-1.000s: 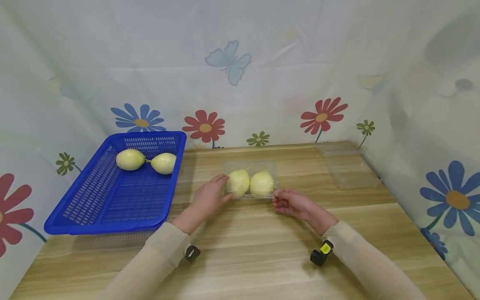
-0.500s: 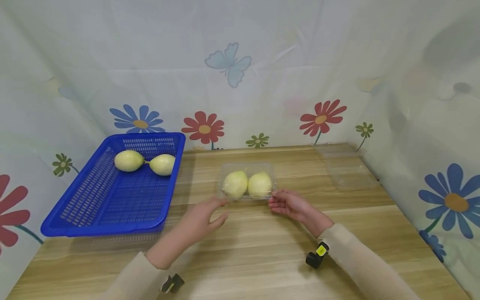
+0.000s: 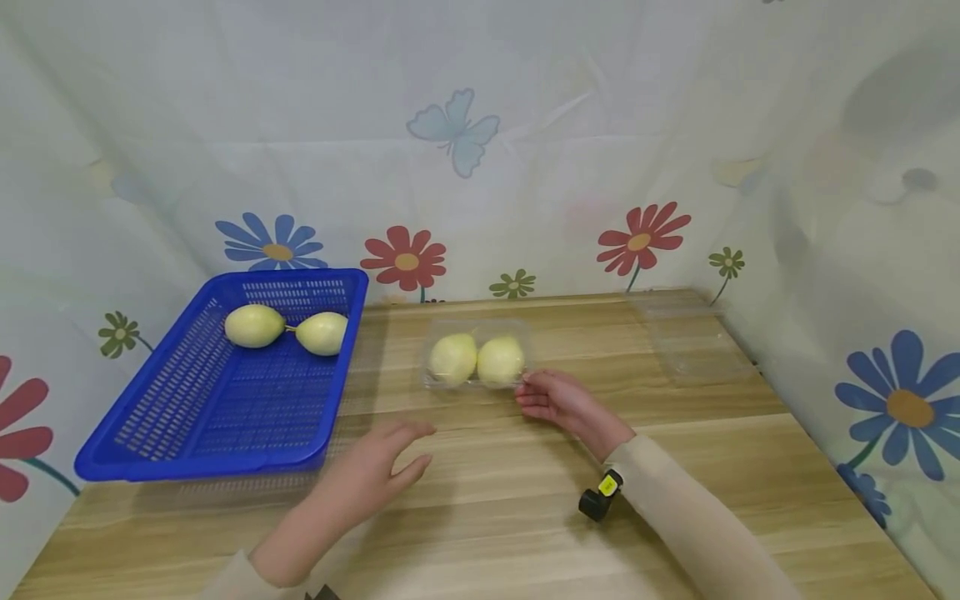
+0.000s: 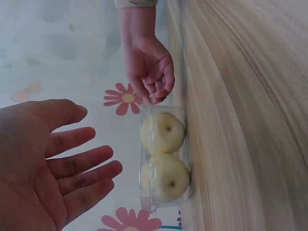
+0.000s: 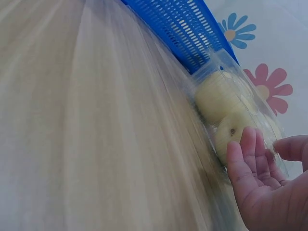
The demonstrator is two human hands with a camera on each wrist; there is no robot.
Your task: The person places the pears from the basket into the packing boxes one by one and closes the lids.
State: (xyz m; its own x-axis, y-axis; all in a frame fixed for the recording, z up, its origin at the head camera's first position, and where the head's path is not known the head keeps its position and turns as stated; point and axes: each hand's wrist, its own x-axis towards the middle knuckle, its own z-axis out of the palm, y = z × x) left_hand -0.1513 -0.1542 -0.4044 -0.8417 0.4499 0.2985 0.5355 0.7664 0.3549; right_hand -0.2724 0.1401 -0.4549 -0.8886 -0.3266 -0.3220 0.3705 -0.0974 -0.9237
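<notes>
"How do we find the left hand (image 3: 367, 473)?"

"Just off the near right corner of the blue basket (image 3: 341, 383), with its forearm running back toward us. The fingers reach forward, softly bent, and the thumb stands away from them. In the left wrist view we look into its palm and see the fingers slightly parted, so we call that grip wide."

"And the right hand (image 3: 566, 404)?"

"Farther to the right of the basket, reaching in at a slant from its beige sleeve (image 3: 682, 508). The thumb and forefinger meet at the near right corner of the clear box (image 3: 491, 327), and we read that as a narrow pinch on its edge. The other fingers curl loosely underneath. How firm the pinch is, we cannot tell."

"Where do we place the box itself?"

"To the right of the basket, apart from it, on the wooden table (image 3: 480, 525). Two boxed pears (image 3: 453, 359) sit side by side in it."

"What else lies about?"

"Inside the basket, toward its far end, we see two loose pears (image 3: 255, 326), stem to stem. Well to the basket's right, past the box, lies another clear container (image 3: 693, 342)."
</notes>
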